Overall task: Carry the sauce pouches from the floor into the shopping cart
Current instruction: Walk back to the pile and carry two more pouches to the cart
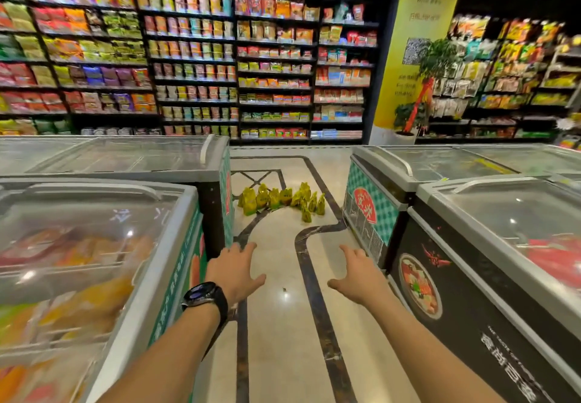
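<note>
The left chest freezers [94, 245], glass-lidded, line the aisle; their blurred contents are perhaps orange and yellow packs. Beside them the left hand [234, 272], a black watch [204, 295] on its wrist, reaches forward with fingers [248, 247] spread, holding nothing. Below lies the glossy cream floor [283, 339] with dark inlaid lines. Farther up it, between the freezer rows, the yellow-green sauce pouches [279, 199] stand clustered, well apart from both hands. The right hand [358, 276] is likewise splayed and empty. The right chest freezers [503, 245] flank that side. Behind, stocked shelves [195, 66] fill the wall, and a potted plant [437, 56] stands by a yellow pillar [418, 9].
</note>
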The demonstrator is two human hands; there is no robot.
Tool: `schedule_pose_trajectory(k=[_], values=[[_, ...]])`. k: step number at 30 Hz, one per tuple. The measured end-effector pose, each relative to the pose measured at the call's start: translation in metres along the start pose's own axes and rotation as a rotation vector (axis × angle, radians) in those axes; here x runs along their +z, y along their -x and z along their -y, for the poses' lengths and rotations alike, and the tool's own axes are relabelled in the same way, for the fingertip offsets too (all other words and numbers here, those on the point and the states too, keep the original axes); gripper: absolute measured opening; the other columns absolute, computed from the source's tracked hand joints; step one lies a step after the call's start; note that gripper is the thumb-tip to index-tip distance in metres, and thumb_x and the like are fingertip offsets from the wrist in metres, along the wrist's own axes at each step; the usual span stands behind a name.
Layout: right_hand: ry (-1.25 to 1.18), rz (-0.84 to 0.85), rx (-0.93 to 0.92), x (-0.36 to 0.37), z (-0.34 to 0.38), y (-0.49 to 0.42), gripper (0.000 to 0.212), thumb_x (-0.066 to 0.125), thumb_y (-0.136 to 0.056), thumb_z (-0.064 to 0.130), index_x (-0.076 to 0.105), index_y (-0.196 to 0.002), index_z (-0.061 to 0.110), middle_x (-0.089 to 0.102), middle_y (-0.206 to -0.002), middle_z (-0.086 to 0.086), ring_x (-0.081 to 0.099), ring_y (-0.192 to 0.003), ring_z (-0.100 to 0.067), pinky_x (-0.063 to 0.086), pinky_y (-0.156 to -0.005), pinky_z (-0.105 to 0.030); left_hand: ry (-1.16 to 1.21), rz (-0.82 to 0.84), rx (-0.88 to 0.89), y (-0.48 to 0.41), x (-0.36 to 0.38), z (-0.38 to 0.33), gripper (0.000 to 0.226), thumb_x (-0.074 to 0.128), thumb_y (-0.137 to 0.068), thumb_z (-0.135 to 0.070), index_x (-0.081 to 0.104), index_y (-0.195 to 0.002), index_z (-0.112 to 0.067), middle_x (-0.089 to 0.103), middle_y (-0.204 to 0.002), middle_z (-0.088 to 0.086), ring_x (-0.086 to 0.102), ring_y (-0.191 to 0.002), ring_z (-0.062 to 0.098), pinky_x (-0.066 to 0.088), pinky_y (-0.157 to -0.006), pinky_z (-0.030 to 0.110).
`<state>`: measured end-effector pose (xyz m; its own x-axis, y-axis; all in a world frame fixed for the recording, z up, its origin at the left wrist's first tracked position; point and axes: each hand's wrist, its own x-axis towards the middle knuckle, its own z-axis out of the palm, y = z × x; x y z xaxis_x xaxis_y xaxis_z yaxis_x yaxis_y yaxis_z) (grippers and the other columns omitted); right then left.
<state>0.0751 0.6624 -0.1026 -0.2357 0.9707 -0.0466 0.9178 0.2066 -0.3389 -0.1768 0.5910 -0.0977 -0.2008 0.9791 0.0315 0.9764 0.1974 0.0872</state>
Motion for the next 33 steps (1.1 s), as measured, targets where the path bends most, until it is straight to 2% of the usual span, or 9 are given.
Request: schedule_pose_trajectory(k=[7, 13, 17, 26, 33], values=[[-0.053, 0.023, 0.056, 0.013, -0.033, -0.182, 0.090, 0.068, -0.079, 0.049, 0.020, -0.151, 0.025, 0.037, -0.149, -0.005, 0.040, -0.135, -0.027, 0.045, -0.103, -0.044, -0.025, 0.035, 0.021, -0.177, 0.019, -0.018, 0.072, 0.048, -0.090, -0.063, 0.025, -0.150, -0.030, 0.047, -0.141, 0.004, 0.048, -0.129, 0.025, 0.043, -0.103, 0.046], [-0.077, 0.084, 0.032, 0.012, -0.059, -0.353, 0.087, 0.067, -0.081, 0.048, 0.023, -0.150, 0.022, 0.039, -0.148, -0.008, 0.041, -0.134, -0.030, 0.043, -0.102, -0.041, 0.040, 0.084, -0.025, -0.334, 0.042, -0.034, 0.073, 0.051, -0.089, -0.063, 0.028, -0.150, -0.031, 0.047, -0.143, 0.004, 0.049, -0.127, 0.024, 0.051, -0.098, 0.038], [-0.119, 0.134, 0.021, 0.018, -0.064, -0.452, 0.093, 0.069, -0.078, 0.051, 0.021, -0.152, 0.020, 0.034, -0.152, -0.009, 0.038, -0.137, -0.030, 0.042, -0.106, -0.042, 0.063, 0.104, -0.061, -0.425, 0.053, -0.037, 0.073, 0.052, -0.087, -0.063, 0.029, -0.149, -0.031, 0.049, -0.142, 0.003, 0.052, -0.126, 0.024, 0.052, -0.095, 0.038], [-0.133, 0.232, -0.006, 0.061, -0.043, -0.669, 0.093, 0.072, -0.076, 0.048, 0.022, -0.150, 0.021, 0.031, -0.152, -0.009, 0.038, -0.137, -0.031, 0.044, -0.103, -0.045, 0.095, 0.156, -0.148, -0.630, 0.100, 0.007, 0.073, 0.052, -0.089, -0.061, 0.028, -0.150, -0.028, 0.051, -0.138, 0.004, 0.053, -0.125, 0.026, 0.050, -0.097, 0.039], [-0.128, 0.262, 0.050, 0.070, -0.018, -0.835, 0.085, 0.069, -0.079, 0.041, 0.025, -0.149, 0.020, 0.036, -0.148, -0.008, 0.042, -0.134, -0.030, 0.045, -0.101, -0.045, 0.144, 0.244, -0.107, -0.814, 0.134, 0.045, 0.075, 0.052, -0.090, -0.060, 0.028, -0.151, -0.024, 0.050, -0.141, 0.008, 0.052, -0.125, 0.028, 0.048, -0.101, 0.038]])
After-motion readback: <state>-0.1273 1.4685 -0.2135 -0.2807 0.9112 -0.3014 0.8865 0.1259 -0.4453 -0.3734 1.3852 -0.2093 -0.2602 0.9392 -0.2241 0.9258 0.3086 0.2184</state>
